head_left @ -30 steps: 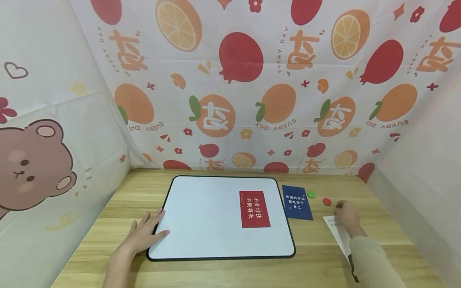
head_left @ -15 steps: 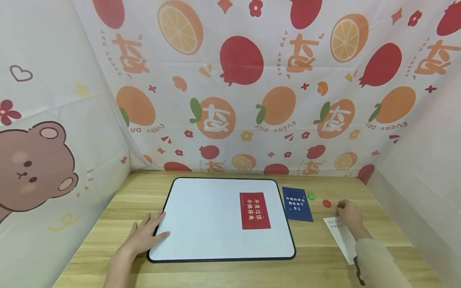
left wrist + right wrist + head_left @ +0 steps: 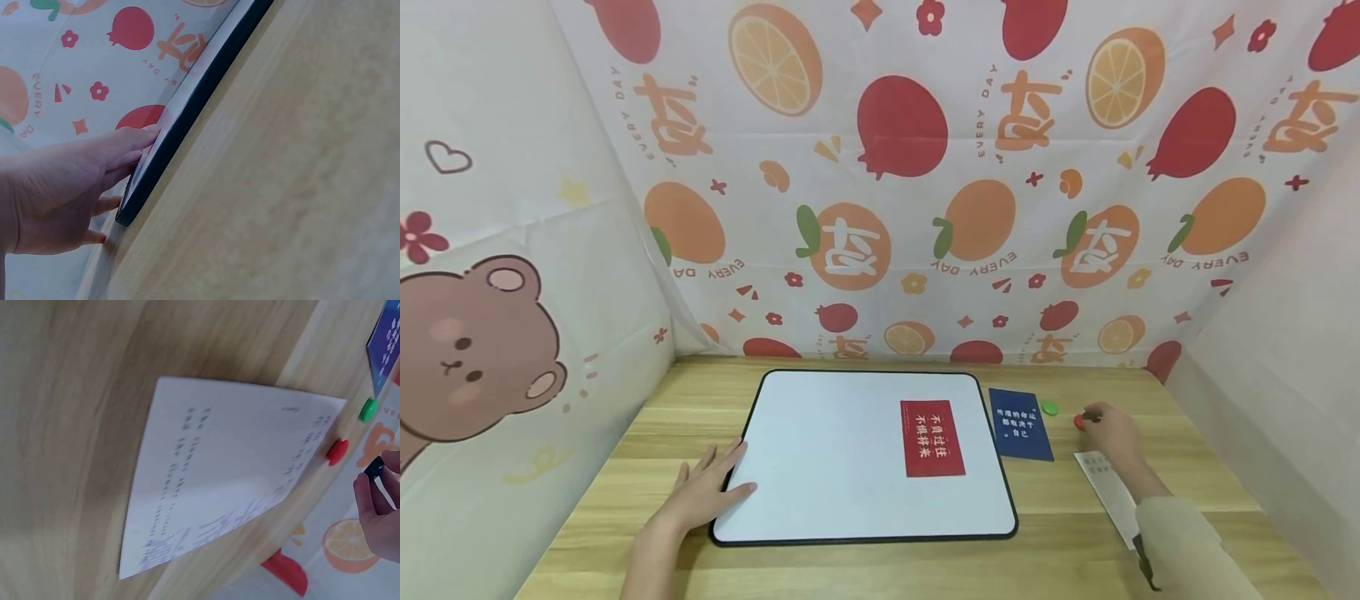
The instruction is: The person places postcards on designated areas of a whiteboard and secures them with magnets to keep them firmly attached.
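A whiteboard (image 3: 820,467) with a black frame lies on the table. My left hand (image 3: 700,492) rests on its left edge with fingers spread; in the left wrist view, the thumb lies on top of the board's rim (image 3: 187,115). Flat on the board's right part is a red card (image 3: 932,438) with white characters. My right hand (image 3: 1114,440) pinches a small black magnet (image 3: 375,467) between thumb and fingers, above the table. Close by its fingertips lies a red round magnet (image 3: 338,452), with a green magnet (image 3: 369,410) farther back.
A blue card (image 3: 1021,425) lies against the board's right edge. Under the right forearm is a white printed card (image 3: 219,469), partly covered in the head view. Patterned cloth (image 3: 880,250) hangs behind the wooden table (image 3: 820,575).
My right hand, with the black magnet, has moved slightly left and away from the white card, to beside the red magnet. My left hand stays on the whiteboard's edge.
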`<act>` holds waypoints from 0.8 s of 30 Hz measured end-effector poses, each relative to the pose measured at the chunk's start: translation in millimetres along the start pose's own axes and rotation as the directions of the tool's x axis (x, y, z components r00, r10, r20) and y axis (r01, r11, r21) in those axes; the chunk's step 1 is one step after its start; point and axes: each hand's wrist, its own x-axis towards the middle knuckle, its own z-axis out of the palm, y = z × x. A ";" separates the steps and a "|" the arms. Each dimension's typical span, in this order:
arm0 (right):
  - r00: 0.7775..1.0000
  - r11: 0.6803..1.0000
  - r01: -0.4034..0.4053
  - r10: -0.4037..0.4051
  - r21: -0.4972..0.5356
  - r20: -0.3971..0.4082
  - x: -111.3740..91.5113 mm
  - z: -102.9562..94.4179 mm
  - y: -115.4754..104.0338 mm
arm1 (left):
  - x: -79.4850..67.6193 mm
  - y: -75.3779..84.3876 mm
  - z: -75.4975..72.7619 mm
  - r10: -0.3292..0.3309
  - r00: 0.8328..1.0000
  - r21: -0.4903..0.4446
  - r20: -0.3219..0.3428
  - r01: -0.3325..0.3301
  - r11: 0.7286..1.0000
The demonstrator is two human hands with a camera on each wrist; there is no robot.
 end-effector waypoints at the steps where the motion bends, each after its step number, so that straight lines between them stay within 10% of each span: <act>1: 1.000 1.000 0.010 -0.010 0.003 -0.005 0.3 0.4 -1.9 | -0.1 0.1 0.1 -0.001 1.000 0.000 0.000 0.001 1.000; 24: 0.998 0.996 0.064 -0.063 0.057 -0.020 -4.8 17.6 -37.2 | -1.8 2.3 -0.2 -0.001 1.000 0.001 -0.007 0.001 1.000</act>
